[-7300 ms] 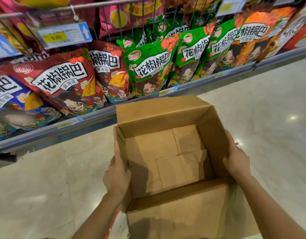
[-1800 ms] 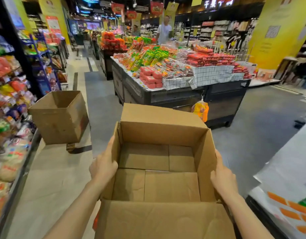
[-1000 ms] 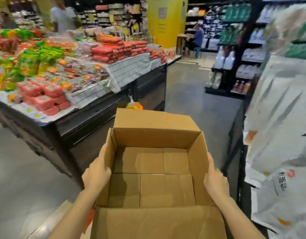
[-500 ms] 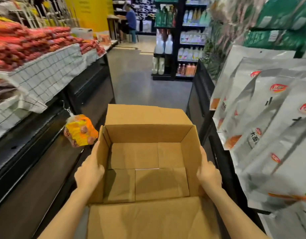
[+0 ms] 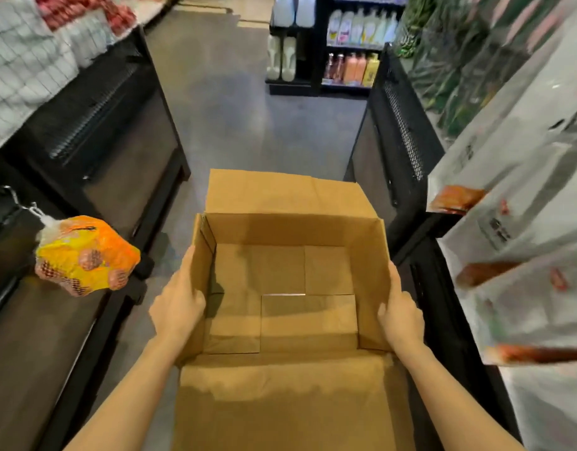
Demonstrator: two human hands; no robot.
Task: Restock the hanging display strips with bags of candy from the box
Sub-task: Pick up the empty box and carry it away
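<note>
Carrying an open cardboard box [image 5: 290, 288] down a shop aisle, held out in front at about waist height. Left hand [image 5: 178, 305] clamped on the left wall, thumb hooked over the rim inside, fingers wrapped round the outside and out of sight. Right hand [image 5: 399, 312] doing the same on the right wall. Makes sense as a grip: pinching both side walls keeps a floppy box square and level, and leaves the top open. Flaps all folded out, near one hanging toward the body, far one sticking forward.

Nothing in it though. Just bare bottom flaps, not a single bag of candy in view, so probably emptied out and headed for disposal or a refill. Only a guess.

One orange-and-yellow mesh bag of sweets [image 5: 85, 255] dangling from a metal hook [image 5: 26, 206] on the dark display counter [image 5: 95, 131] to the left, just beside the left hand but not touching. Strip above the hook cut off, so no telling how full.

Right side mostly a blur: pale packets [image 5: 515, 222] on the rack, print unreadable. Bottles [image 5: 352, 63] on the far shelf tiny, labels unreadable. Underside of the box and both sets of fingers hidden.
</note>
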